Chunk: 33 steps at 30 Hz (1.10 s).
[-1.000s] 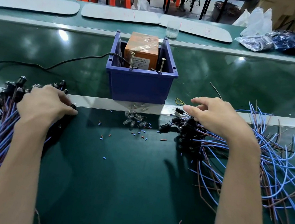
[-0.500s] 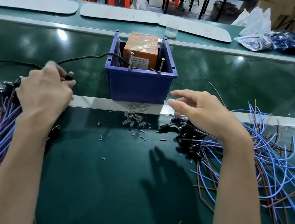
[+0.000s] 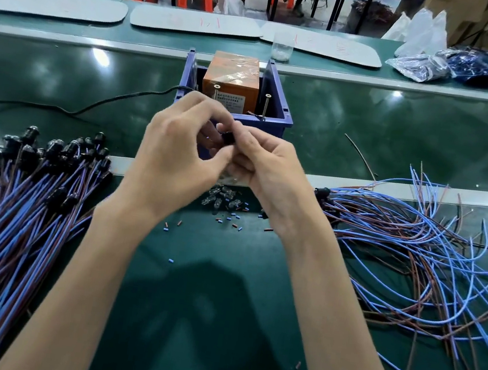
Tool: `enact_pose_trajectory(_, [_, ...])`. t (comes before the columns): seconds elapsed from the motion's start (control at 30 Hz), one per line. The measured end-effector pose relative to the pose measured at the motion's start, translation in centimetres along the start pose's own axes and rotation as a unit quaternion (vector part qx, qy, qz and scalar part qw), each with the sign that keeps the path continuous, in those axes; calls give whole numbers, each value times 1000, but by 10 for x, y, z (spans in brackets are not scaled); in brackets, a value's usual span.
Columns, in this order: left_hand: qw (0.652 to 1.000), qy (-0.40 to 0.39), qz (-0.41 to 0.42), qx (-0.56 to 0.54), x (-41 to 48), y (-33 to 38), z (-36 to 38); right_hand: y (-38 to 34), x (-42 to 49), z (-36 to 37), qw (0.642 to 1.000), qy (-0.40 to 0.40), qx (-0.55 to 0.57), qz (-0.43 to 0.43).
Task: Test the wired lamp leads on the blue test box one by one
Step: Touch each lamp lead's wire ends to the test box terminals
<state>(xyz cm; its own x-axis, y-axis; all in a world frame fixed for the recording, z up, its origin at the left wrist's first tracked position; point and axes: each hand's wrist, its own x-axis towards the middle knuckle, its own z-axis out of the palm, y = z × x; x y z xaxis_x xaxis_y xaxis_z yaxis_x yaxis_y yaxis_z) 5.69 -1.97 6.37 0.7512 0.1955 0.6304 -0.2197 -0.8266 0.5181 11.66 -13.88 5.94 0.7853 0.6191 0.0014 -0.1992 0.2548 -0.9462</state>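
Grips of the left hand (image 3: 173, 162) and the right hand (image 3: 269, 172) are touching each other just in front of the blue test box (image 3: 280, 127). Together they are pinching 1 black lamp socket (image 3: 228, 137) between the fingertips. The left thumb and forefinger are curling toward it, and the right fingers are closing on it from the other side, so neither grip is spread. I think they are holding it this high and this near because the 2 upright screws (image 3: 266, 105) just behind the grip are serving as contacts. Its wires are hidden under the hands. Left of the grip, a tidy bundle of leads (image 3: 30, 202) is lying on the table (image 3: 204, 304); right of it, a loose tangle of leads (image 3: 414, 256). Probably 1 pile is waiting, but I cannot tell which. Under the grip, small glass bulbs (image 3: 222, 196) are lying.
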Motion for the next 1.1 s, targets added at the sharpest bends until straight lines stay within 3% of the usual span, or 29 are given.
enact_pose_trajectory(0.13, [990, 113, -30, -82, -7, 6, 4, 2, 1, 4, 999, 24, -14, -38])
enact_pose_trajectory(0.17, [988, 106, -24, -114, -9, 5, 5, 2, 1, 5, 998, 28, -22, -51])
enact_pose_trajectory(0.23, [986, -14, -60, -156, -8, 2, 4, 2, 0, 6, 996, 33, -49, -73])
enact_pose_trajectory(0.3, [954, -174, -203, -133, -4, -8, 1, 0, -3, 8, 993, 31, -62, -91])
enact_pose_trajectory(0.33, [929, -214, -277, -118, -3, -15, -1, -1, -4, 9, 992, 31, -67, -99])
enact_pose_trajectory(0.4, [899, -185, -373, -137, -1, -28, -1, -4, -5, 11, 990, 40, -77, -114])
enact_pose_trajectory(0.47, [871, -84, -410, -259, 1, -30, -2, -6, -6, 15, 988, 49, -55, -138])
enact_pose_trajectory(0.5, [832, -20, -425, -356, 3, -27, -4, -7, -6, 16, 986, 58, -37, -152])
enact_pose_trajectory(0.57, [708, 110, -439, -542, 8, -19, -6, -9, -5, 19, 980, 89, 7, -177])
enact_pose_trajectory(0.7, [501, 267, -453, -687, 13, 3, -7, -11, -3, 24, 944, 181, 146, -235])
enact_pose_trajectory(0.77, [427, 309, -465, -711, 15, 9, -9, -14, -3, 22, 913, 235, 204, -262])
enact_pose_trajectory(0.83, [384, 332, -470, -722, 16, 12, -11, -18, -3, 18, 892, 282, 229, -268])
enact_pose_trajectory(0.93, [377, 346, -448, -733, 14, 18, -11, -21, -5, 10, 867, 295, 313, -251])
enact_pose_trajectory(1.0, [405, 342, -427, -733, 12, 21, -10, -24, -5, 5, 861, 291, 351, -224])
enact_pose_trajectory(1.1, [478, 324, -420, -700, 11, 23, -6, -26, -4, -2, 893, 284, 308, -163])
